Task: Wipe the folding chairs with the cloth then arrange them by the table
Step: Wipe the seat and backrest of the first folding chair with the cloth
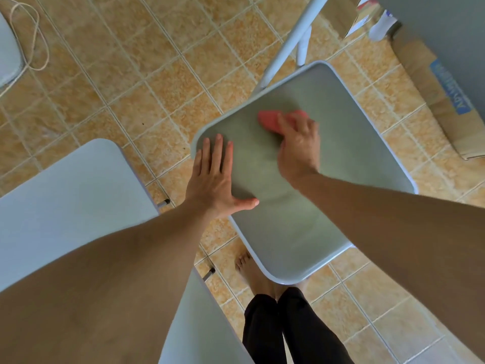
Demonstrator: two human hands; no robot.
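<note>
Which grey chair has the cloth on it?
The chair on the right: the right hand holds the pink cloth on its seat, the left hand rests flat there. The left chair has neither.

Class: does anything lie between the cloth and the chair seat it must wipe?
Nothing visible does. The right hand holds the red cloth straight on the chair seat; the left hand lies flat near the seat's left edge, apart from the cloth.

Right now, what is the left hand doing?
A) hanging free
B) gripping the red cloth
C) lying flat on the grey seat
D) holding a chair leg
C: the left hand lies flat, fingers straight, on the chair seat; the right hand holds the red cloth.
</note>
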